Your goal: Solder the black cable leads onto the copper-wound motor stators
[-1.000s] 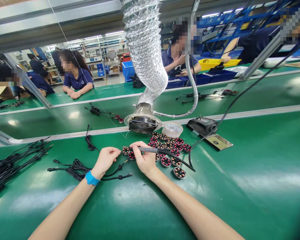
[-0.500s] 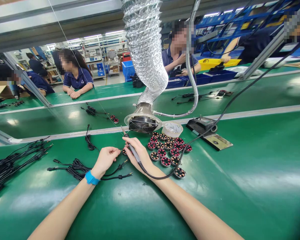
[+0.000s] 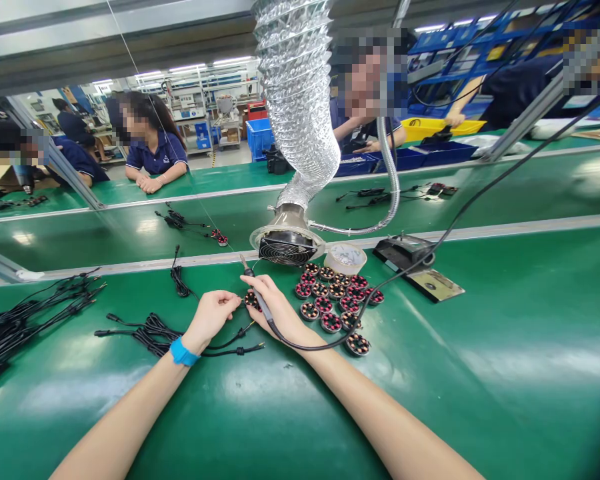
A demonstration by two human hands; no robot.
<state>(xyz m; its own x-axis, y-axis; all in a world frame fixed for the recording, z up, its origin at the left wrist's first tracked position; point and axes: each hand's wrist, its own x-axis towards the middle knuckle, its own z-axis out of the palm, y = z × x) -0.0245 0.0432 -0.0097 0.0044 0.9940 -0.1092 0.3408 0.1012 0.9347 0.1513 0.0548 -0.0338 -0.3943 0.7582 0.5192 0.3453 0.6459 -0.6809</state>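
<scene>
My right hand (image 3: 275, 310) is closed round a soldering iron (image 3: 263, 308), its tip pointing up and away from me. Under the same hand's fingers lies a small round motor coil (image 3: 251, 300) with dark and copper windings, partly hidden. My left hand (image 3: 213, 318), with a blue band on its wrist, pinches a thin wire at the left edge of that coil. One black cable (image 3: 180, 283) runs in behind the left hand. Just right of my right hand, several similar coils (image 3: 331, 323) with red or copper windings are grouped on the green bench.
A fume extractor hood (image 3: 287, 243) hangs over the work. Behind the coils is a roll of tape (image 3: 346, 257), with a black soldering stand (image 3: 405, 253) to its right. Black cables (image 3: 155, 337) lie left, beside a larger bundle (image 3: 25, 327). The iron's cord crosses my right wrist. Co-workers sit opposite.
The right hand and soldering iron have shifted slightly left, and more of the coil between the hands shows. My left hand keeps its pinch. The coil and cables across the bench have moved left.
</scene>
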